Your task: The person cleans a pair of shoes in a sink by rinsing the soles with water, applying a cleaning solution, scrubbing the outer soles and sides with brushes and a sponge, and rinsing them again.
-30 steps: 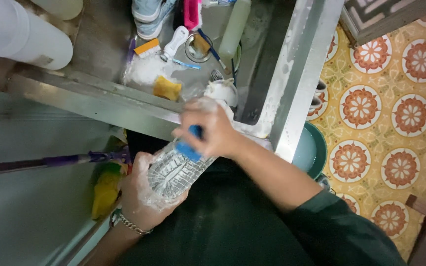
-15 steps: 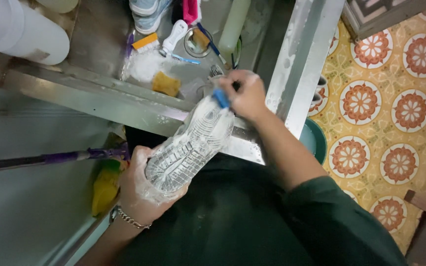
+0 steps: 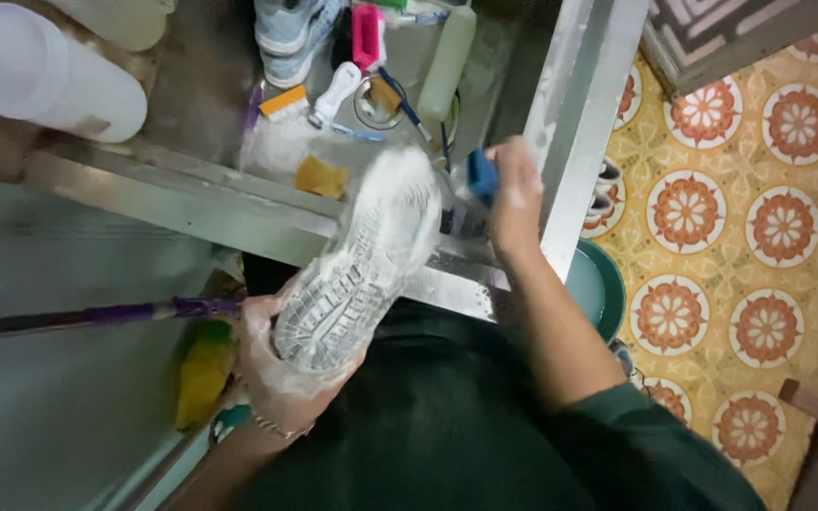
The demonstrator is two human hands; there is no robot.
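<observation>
I see a steel sink [image 3: 191,203] with soapy rims running across the view and a yellow floor [image 3: 759,237] tiled with orange flower medallions on the right; a white plastic jug [image 3: 44,80] lies at the far left, and a pale bottle [image 3: 447,61] rests inside the basin. My left hand [image 3: 276,374], covered in foam, is closed around the heel of a white shoe [image 3: 357,260] held sole-up over the sink's front rim, its grey tread coated in suds. Just right of the toe, my right hand [image 3: 515,194] is curled tight around a blue brush [image 3: 481,175], apart from the sole.
</observation>
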